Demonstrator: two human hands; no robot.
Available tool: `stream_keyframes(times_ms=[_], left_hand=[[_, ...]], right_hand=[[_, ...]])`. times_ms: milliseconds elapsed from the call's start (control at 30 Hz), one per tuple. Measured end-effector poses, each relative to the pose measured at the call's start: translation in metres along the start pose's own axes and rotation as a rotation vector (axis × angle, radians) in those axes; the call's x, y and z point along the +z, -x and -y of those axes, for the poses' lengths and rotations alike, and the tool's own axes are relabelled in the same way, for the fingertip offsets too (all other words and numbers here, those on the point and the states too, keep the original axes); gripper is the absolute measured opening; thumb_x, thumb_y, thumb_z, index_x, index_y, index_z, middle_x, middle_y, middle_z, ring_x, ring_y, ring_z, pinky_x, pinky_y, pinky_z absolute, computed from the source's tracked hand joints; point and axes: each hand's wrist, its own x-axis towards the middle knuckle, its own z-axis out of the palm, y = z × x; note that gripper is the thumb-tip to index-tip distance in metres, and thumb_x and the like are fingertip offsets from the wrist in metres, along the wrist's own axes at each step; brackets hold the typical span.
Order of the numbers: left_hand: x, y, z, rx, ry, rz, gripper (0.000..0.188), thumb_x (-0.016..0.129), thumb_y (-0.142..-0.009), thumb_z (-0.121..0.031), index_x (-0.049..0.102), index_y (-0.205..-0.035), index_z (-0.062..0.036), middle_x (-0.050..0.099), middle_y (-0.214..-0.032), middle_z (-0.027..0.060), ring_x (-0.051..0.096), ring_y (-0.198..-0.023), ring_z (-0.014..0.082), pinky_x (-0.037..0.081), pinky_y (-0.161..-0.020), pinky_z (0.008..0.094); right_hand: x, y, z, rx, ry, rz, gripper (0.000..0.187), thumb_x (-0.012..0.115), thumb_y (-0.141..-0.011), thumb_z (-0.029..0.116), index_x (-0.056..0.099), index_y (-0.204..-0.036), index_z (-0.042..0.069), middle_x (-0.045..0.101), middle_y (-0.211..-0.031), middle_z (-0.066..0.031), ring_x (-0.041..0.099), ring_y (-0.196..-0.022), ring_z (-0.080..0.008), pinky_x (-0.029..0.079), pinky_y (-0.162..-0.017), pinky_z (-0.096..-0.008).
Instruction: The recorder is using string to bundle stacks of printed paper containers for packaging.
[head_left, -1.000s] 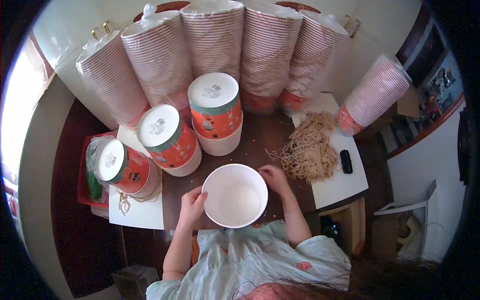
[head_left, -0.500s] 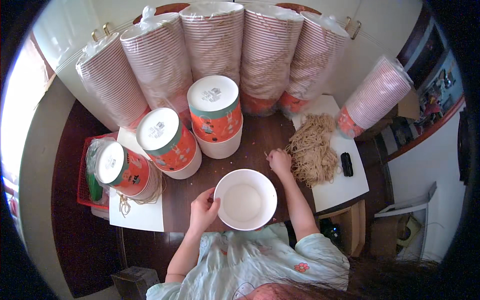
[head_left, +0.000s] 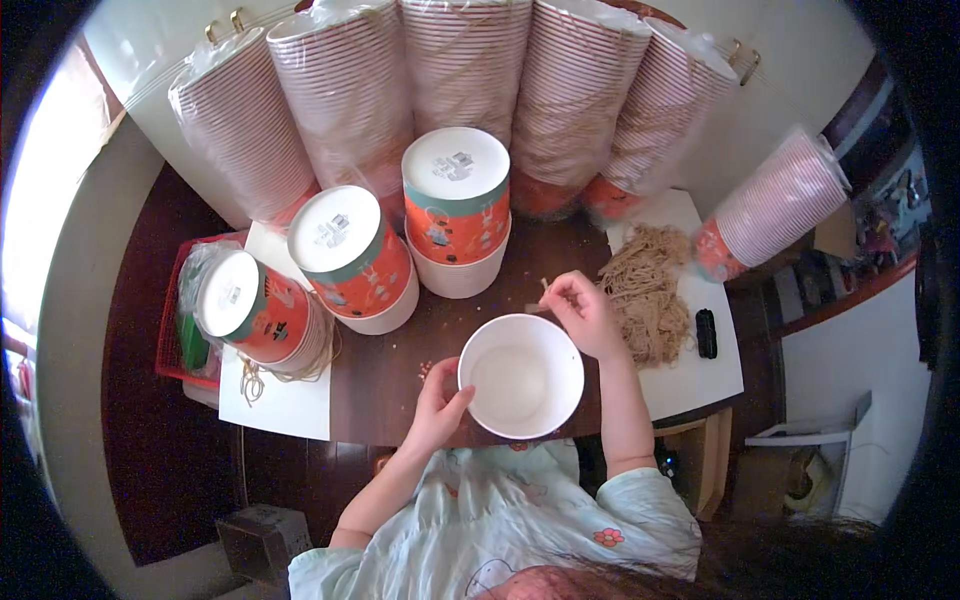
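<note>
A white paper tub (head_left: 520,376) stands before me, mouth up, with nothing seen in it. My left hand (head_left: 438,408) grips it by the left side, thumb near the rim and fingers round the outside. Over its far right edge, my right hand (head_left: 582,312) is closed in a pinch. A thin tan bit like string shows at those fingertips, partly hidden by the fingers. Just right of this hand lies a tangled heap of tan strings (head_left: 648,300).
Short stacks of upturned orange tubs (head_left: 455,225) stand at left and centre. Tall plastic-wrapped tub stacks (head_left: 465,90) line the back; another wrapped stack (head_left: 770,205) leans at right. A black object (head_left: 706,333) lies on white board, and a red basket (head_left: 172,340) sits far left.
My right hand has lifted from the table and come nearer the tub's far rim, still pinched. My left hand keeps hold of the tub. The whole view has shifted slightly.
</note>
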Motion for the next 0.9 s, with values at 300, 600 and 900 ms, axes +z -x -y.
stream_keyframes(times_ms=[300, 600, 900], left_hand=[[0.003, 0.010, -0.014, -0.162, 0.048, 0.043, 0.041, 0.054, -0.083, -0.009, 0.034, -0.119, -0.0051, 0.048, -0.104, 0.0048, 0.053, -0.063, 0.0061, 0.046, -0.049, 0.0196], [0.006, 0.011, -0.012, 0.000, -0.014, 0.062, 0.045, 0.053, -0.082, -0.004, 0.032, -0.121, -0.0046, 0.048, -0.106, 0.0062, 0.054, -0.068, 0.0081, 0.048, -0.053, 0.0204], [0.002, 0.013, -0.010, -0.124, 0.183, 0.100, 0.047, 0.049, -0.078, 0.004, 0.032, -0.122, -0.0047, 0.047, -0.111, 0.0062, 0.054, -0.075, 0.0080, 0.049, -0.058, 0.0206]], right_hand=[[0.018, -0.004, 0.024, 0.052, 0.287, 0.086, 0.010, 0.058, -0.079, 0.006, 0.054, -0.087, 0.002, 0.060, -0.074, -0.0076, 0.058, -0.064, -0.0126, 0.046, -0.057, -0.0253], [0.055, 0.033, 0.015, 0.002, 0.407, 0.475, 0.015, 0.059, -0.077, 0.012, 0.056, -0.089, 0.004, 0.062, -0.082, -0.0110, 0.062, -0.073, -0.0231, 0.049, -0.066, -0.0334], [0.061, 0.041, 0.014, -0.042, 0.504, 0.516, 0.014, 0.056, -0.076, 0.016, 0.055, -0.089, 0.008, 0.061, -0.080, -0.0089, 0.060, -0.075, -0.0260, 0.047, -0.067, -0.0379]])
